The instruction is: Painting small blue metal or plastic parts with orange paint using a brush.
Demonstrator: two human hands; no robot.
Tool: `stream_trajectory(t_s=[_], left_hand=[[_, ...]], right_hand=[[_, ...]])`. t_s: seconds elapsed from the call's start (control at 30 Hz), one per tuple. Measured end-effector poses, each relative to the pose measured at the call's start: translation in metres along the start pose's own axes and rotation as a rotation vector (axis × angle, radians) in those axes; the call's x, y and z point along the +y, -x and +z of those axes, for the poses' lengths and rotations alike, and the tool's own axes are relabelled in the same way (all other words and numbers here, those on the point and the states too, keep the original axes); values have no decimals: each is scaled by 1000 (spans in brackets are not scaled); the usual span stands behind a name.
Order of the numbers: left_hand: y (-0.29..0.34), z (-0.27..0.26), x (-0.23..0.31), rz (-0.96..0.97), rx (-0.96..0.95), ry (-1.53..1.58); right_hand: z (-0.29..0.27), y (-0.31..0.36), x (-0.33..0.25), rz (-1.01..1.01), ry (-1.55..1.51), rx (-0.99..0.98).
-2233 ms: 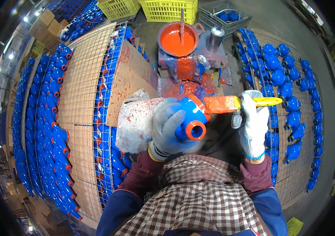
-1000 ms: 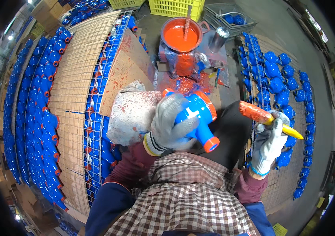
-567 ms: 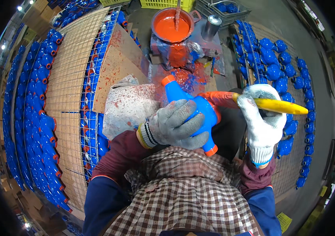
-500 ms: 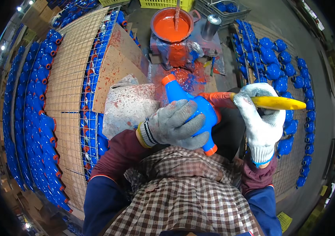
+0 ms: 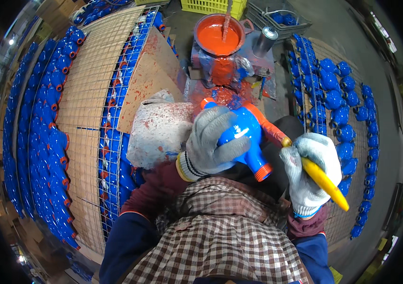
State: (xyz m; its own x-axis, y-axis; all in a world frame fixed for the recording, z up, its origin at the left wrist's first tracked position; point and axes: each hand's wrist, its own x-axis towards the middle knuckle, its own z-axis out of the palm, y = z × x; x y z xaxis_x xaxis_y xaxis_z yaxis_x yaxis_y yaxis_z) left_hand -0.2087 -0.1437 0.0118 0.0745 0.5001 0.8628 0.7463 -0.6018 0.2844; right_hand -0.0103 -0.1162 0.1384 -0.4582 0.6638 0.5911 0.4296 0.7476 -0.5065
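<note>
Right now your left hand (image 5: 214, 142), in a pale grey knitted glove with a striped cuff, is wrapped around the body of a glossy blue, branched metal-looking fitting (image 5: 248, 132) with orange-red ends. You have it up in front of your lap, tilted, one narrow neck angled down toward you. Your right hand (image 5: 312, 168), in a whiter knitted glove, pinches a flat paintbrush (image 5: 325, 183) with a smooth yellow handle; its orange-coated head lies against the fitting's wide rim.

Below your wrists spreads a brown-and-white checked cloth apron (image 5: 230, 227). Just beyond your left hand sits a limp, whitish cloth-like sheet (image 5: 158, 132) flecked with red, near a spattered brown cardboard panel (image 5: 147, 78).

Ahead, a low, paint-crusted bench (image 5: 257, 65) carries a round pot of thick orange paint (image 5: 216, 40), a coated stick (image 5: 226, 23) standing in it, and a silvery cylindrical can (image 5: 264, 43). Behind are a yellow slatted plastic crate (image 5: 215, 5) and a dark grey one.

To either side, wire-mesh racks backed with cardboard flank you: tight rows of shiny blue fittings (image 5: 49, 156) on your left, rounder blue pieces (image 5: 346, 132) on your right. Grey floor (image 5: 376, 66) runs past them.
</note>
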Motion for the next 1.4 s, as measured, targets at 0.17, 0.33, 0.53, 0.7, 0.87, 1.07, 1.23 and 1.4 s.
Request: stream_trajectory(t_s=[0.17, 0.33, 0.53, 0.7, 0.87, 1.07, 1.23, 1.4], left_hand=[[-5, 4, 6, -197, 146, 122], [-7, 8, 15, -444, 198, 203], [-19, 5, 18, -1108, 556, 1247], [-13, 3, 14, -1202, 526, 1566], [3, 12, 8, -1167, 563, 1420], [22, 21, 18, -930, 276, 604], [30, 26, 19, -680, 227, 378], [10, 16, 21, -434, 146, 71]], right_hand=[[5, 8, 8, -153, -8, -24], [14, 18, 21, -271, 17, -24], [29, 29, 49, -451, -9, -10], [39, 37, 67, -382, 11, 13], [43, 51, 76, -2, -183, 194], [27, 7, 41, 686, -809, 606], [34, 4, 53, 808, -867, 457], [38, 2, 43, 838, -830, 405]])
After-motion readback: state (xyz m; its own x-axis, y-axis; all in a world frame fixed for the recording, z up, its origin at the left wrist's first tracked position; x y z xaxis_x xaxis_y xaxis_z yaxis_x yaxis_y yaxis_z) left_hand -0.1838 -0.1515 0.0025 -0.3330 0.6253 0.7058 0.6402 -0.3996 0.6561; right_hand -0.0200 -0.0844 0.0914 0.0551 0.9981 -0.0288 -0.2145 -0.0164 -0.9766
